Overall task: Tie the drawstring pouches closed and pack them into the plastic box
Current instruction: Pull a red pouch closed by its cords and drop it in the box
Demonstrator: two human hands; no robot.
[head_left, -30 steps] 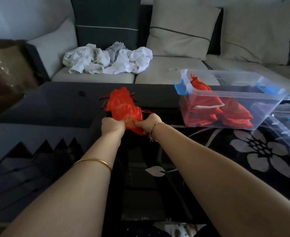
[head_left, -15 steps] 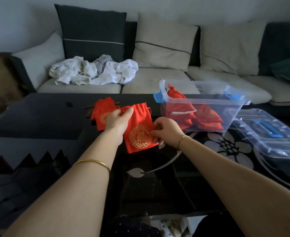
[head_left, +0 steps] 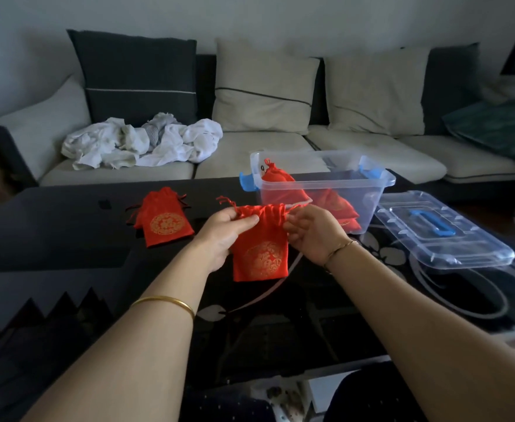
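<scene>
Red pouch [head_left: 260, 248] held over the worktop [head_left: 52, 233], neck gathered: left hand [head_left: 222, 231] pinches the neck's left side, right hand [head_left: 311, 234] pinches the cord [head_left: 297, 206] on the right, likely pulling opposite ways to cinch it. Second pouch [head_left: 163, 222] lies flat to the left; plastic box [head_left: 382, 181] stands open behind, lid [head_left: 444, 233] beside it, ready for packing.

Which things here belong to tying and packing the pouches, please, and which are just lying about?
Job: held red pouch, pinched at its neck by left hand and right hand; second red pouch on the table; plastic box holding packed pouches; box lid.
Lying about: crumpled white cloths on the sofa; dark cushion; teal cushion.
</scene>
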